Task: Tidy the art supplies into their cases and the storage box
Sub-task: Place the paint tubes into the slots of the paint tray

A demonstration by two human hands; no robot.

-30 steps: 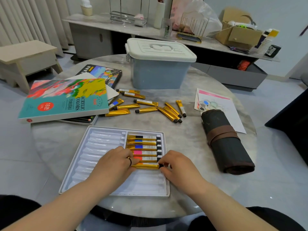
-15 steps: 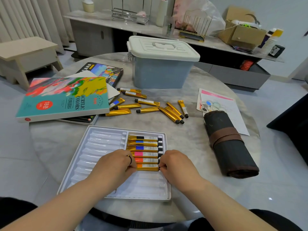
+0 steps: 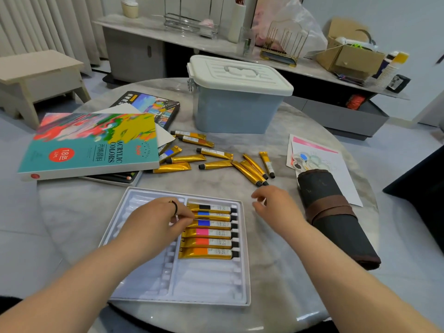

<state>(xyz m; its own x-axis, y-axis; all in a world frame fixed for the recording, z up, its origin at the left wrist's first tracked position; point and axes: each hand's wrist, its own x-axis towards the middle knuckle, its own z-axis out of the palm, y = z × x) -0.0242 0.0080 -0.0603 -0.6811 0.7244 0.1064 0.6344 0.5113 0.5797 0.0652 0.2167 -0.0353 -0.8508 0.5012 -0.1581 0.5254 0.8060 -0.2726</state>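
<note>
A white slotted paint tray (image 3: 149, 292) lies at the table's near edge. Several gold paint tubes (image 3: 211, 233) fill its right column; the lowest is orange-labelled. My left hand (image 3: 158, 222) rests on the tray, fingertips touching the tubes' flat ends. My right hand (image 3: 274, 205) hovers right of the tray with fingers loosely apart and nothing in it, just below several loose gold tubes (image 3: 252, 168) scattered mid-table. The paint set's colourful lid (image 3: 91, 145) lies at the left. A grey-blue storage box (image 3: 237, 109) with a white lid stands behind.
A dark rolled brush case (image 3: 334, 212) with a brown strap lies at the right, over paper sheets (image 3: 319, 155). A dark pencil box (image 3: 153, 106) and an open pencil tin (image 3: 113, 177) sit under the lid. The round marble table (image 3: 72, 212) drops off close in front.
The orange-labelled tube now lies in its slot. My right hand has let go of it and moved up and right, off the tray. My left hand has slid up to the upper tubes.
</note>
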